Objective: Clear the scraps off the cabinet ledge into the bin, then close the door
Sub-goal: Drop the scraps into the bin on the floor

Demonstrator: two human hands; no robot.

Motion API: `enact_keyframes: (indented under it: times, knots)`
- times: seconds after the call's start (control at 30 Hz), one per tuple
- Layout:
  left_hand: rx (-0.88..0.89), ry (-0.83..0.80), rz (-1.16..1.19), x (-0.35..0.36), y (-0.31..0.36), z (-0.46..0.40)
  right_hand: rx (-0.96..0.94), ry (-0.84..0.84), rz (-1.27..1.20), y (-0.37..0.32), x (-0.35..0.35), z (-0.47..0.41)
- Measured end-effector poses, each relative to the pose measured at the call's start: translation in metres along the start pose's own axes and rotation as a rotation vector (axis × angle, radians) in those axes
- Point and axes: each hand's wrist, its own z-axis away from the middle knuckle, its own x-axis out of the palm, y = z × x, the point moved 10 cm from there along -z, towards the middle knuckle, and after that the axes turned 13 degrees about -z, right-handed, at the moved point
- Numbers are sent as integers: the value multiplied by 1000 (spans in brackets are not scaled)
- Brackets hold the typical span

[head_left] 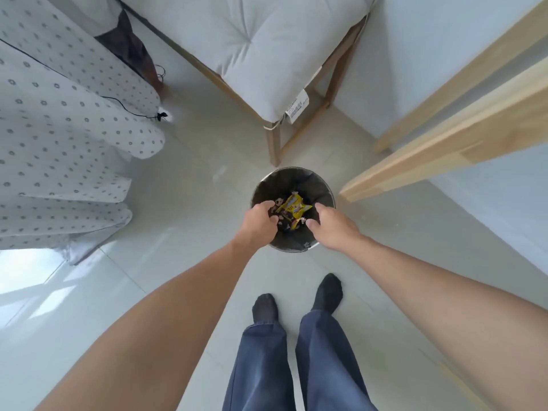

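Directly over the bin (292,246), both hands hang above its mouth: left hand (261,222) curled, small dark bits at its fingertips, grip uncertain; right hand (332,226) loosely open, empty. Scraps (293,209) lie in the bin between them, including a yellow wrapper. Neither hand is nearer. Cabinet ledge and door are not identifiable.

Glossy tiled floor (184,238); metal bin (308,247); pale wood chair frame (274,146).

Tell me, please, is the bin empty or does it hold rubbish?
Not empty: the bin holds a yellow wrapper and small dark scraps at its bottom.
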Motion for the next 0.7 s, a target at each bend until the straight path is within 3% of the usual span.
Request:
enact_keyframes:
  times: [0.37,0.7]
  knots:
    - [128,109,-39,-90,58,120,-80,153,-129,-62,-93,127]
    - [459,303,-71,-237,199,309,-257,456,-218,-131,-234,331]
